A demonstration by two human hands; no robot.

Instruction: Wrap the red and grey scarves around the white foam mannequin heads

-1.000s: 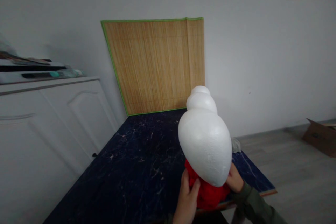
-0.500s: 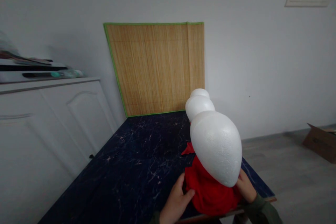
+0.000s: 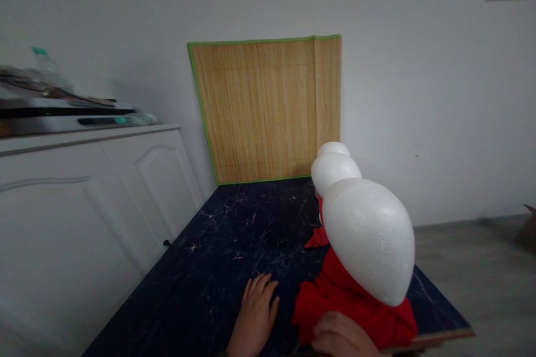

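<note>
White foam heads [image 3: 368,234] stand in a row along the right side of the dark marbled table [image 3: 234,234]. Red cloth [image 3: 322,295] lies gathered around the base of the nearest one, and more red shows beside those behind. My left hand [image 3: 254,312] rests palm down on the tabletop, left of the cloth, fingers apart and holding nothing. At the bottom edge, my right hand [image 3: 343,334] is over the front of the red cloth, its fingers blurred and curled; whether it grips the fabric is unclear.
A bamboo mat [image 3: 268,111] with green edging stands against the wall behind the table. On the left, a white cabinet [image 3: 138,178] carries plastic bottles and other items. Part of a cardboard box [image 3: 528,231] is on the floor at far right.
My left hand has let go of the red cloth and moved left onto the table. My right hand has come from the cloth's right side to its front. The view has turned left.
</note>
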